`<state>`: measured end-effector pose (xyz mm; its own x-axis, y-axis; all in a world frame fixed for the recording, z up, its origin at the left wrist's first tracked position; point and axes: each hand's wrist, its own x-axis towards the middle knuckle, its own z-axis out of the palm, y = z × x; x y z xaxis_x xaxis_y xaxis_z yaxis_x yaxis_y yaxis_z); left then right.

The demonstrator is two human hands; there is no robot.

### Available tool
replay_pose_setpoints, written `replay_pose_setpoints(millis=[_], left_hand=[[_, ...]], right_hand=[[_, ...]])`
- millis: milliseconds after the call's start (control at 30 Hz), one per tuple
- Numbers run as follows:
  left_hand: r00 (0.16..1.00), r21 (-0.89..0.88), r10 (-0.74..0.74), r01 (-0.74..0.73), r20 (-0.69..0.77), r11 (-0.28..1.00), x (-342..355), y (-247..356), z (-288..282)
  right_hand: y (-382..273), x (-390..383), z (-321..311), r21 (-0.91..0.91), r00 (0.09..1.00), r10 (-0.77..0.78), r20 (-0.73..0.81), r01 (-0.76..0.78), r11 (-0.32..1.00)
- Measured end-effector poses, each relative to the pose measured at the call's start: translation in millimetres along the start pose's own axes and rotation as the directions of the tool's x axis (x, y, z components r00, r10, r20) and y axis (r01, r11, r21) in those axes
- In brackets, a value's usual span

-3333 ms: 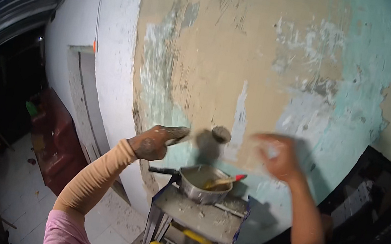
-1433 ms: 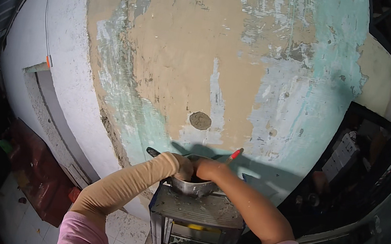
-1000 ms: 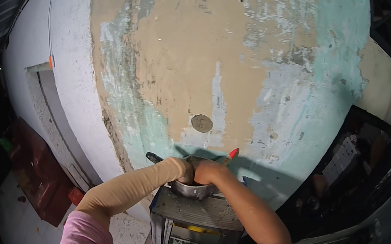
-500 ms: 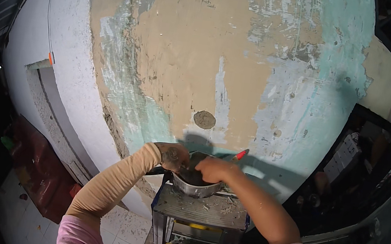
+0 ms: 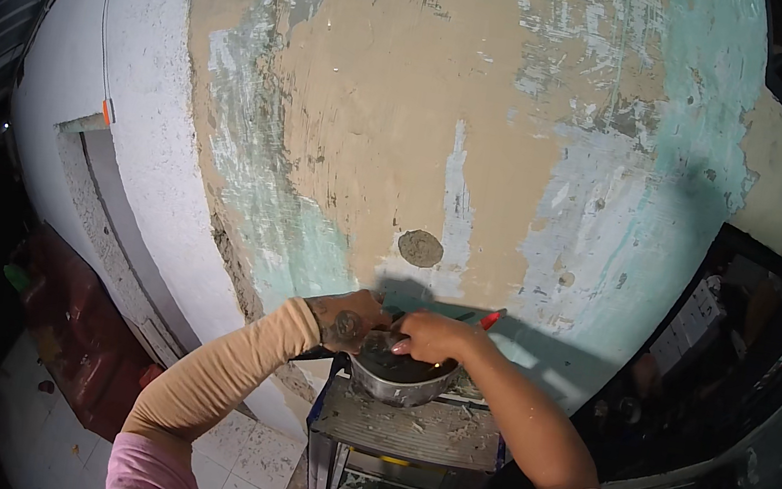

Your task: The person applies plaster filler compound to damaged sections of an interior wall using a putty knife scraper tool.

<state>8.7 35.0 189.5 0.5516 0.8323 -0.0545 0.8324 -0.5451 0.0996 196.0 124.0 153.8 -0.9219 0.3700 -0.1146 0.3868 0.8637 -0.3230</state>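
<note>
A round metal pot (image 5: 397, 391) with dark, wet-looking stuff inside rests on the top step of a stepladder (image 5: 409, 429), close to the wall. Over its far left rim is my left hand (image 5: 351, 320), fingers curled and pointing inward. My right hand (image 5: 436, 338) bends over the pot from the other side, its fingers drawn together beside the left hand. Whatever either hand grips is hidden between the fingers. Just beyond my right hand, a tool with a red end (image 5: 493, 319) sticks up beside the pot.
The wall (image 5: 376, 141) ahead has peeling beige, white and green paint, with a round grey filled patch (image 5: 421, 248) above the pot. A dark window opening (image 5: 700, 341) is at right, a doorway (image 5: 114, 203) at left. Crumbs lie on the step.
My hands have drawn up out of the pot's middle toward its far rim and closer together. The view has shifted slightly, so the wall sits a little lower and to the right.
</note>
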Motion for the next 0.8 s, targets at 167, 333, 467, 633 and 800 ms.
replay_pose_setpoints(millis=[167,333,467,633,800], left_hand=[[0.975,-0.101,-0.181,0.195,0.132,0.976,-3,-8,-5],[0.978,0.215,-0.204,0.190,0.044,0.958,6,13,-4],[0.907,0.014,-0.326,0.342,-0.265,0.940,-9,21,-30],[0.957,0.255,-0.274,0.290,-0.099,0.922,5,1,-6],[0.978,0.211,0.202,-0.209,0.051,0.955,75,-17,78]], right_hand=[[-1,-12,-21,-0.028,0.999,0.033,0.017,-0.032,0.999],[6,-22,-21,-0.159,0.991,-0.067,-0.117,0.048,0.986],[-1,-84,-57,-0.155,0.913,-0.029,-0.407,-0.038,0.987],[-9,-157,-59,-0.056,0.764,0.101,-0.637,-0.176,0.983],[-11,-178,-33,0.136,0.645,0.189,-0.740,-0.132,0.982]])
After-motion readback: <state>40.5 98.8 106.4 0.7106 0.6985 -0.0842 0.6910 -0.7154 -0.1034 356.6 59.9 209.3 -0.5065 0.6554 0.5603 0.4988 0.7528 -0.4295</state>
